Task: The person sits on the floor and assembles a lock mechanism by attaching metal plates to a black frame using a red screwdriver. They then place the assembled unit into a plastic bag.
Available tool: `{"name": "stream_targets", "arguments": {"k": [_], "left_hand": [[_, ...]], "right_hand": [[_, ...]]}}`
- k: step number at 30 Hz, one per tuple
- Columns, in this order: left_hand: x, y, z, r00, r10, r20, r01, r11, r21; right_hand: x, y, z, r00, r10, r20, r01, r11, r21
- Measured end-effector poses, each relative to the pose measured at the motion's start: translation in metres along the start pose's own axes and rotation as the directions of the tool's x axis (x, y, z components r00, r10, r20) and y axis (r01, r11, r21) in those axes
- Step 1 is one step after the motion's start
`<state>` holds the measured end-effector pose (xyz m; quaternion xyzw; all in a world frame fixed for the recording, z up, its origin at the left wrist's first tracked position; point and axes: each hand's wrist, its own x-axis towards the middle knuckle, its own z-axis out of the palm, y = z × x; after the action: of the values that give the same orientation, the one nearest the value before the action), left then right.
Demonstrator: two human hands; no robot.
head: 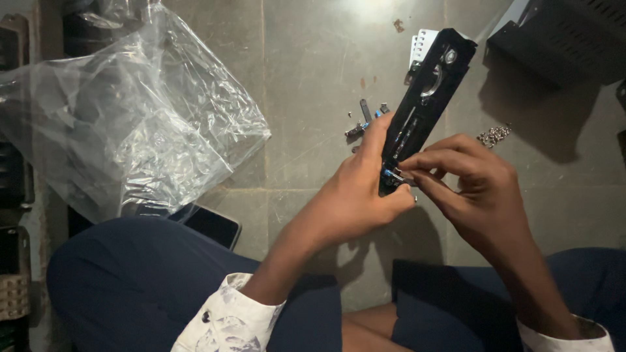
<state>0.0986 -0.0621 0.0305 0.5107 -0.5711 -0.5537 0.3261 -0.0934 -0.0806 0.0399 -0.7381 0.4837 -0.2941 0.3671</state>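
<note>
Holding a black bracket (427, 98) (tilted), left hand (362, 195); right hand (479, 189) pinching its lower end.

Plate (427, 98): between left hand (362, 195) and right hand (473, 189), above the floor (313, 98).
Bag (130, 117): on floor, left of plate.
Phone (212, 225): just below bag, beside left knee.
Screws (494, 135): on floor, right of plate.
Box (561, 39): behind screws, far right.

Dim overhead light, soft shadows.

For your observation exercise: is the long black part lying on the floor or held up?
Held up: the left hand grips the long black part above the floor.
</note>
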Motion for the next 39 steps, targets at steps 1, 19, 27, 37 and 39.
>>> {"name": "stream_targets", "arguments": {"k": [1, 19, 27, 37, 39], "left_hand": [[0.000, 0.000, 0.000, 0.999, -0.050, 0.012, 0.049, 0.999, 0.011], [-0.003, 0.005, 0.009, 0.988, 0.155, -0.011, -0.153, 0.982, 0.112], [-0.004, 0.006, 0.011, 0.959, 0.280, -0.041, -0.274, 0.954, 0.121], [-0.004, 0.006, 0.013, 0.942, 0.332, -0.047, -0.328, 0.942, 0.071], [-0.004, 0.006, 0.013, 0.942, 0.331, -0.052, -0.326, 0.942, 0.078]], "right_hand": [[0.000, -0.001, 0.000, 1.000, 0.010, 0.005, -0.010, 1.000, -0.003], [0.009, -0.008, -0.007, 0.999, 0.001, 0.046, 0.012, 0.960, -0.279], [0.007, -0.012, -0.008, 0.999, -0.053, -0.005, 0.048, 0.935, -0.351], [0.010, -0.016, -0.007, 0.995, -0.103, -0.006, 0.092, 0.911, -0.403], [0.009, -0.017, -0.007, 0.993, -0.120, -0.009, 0.107, 0.915, -0.388]]}}
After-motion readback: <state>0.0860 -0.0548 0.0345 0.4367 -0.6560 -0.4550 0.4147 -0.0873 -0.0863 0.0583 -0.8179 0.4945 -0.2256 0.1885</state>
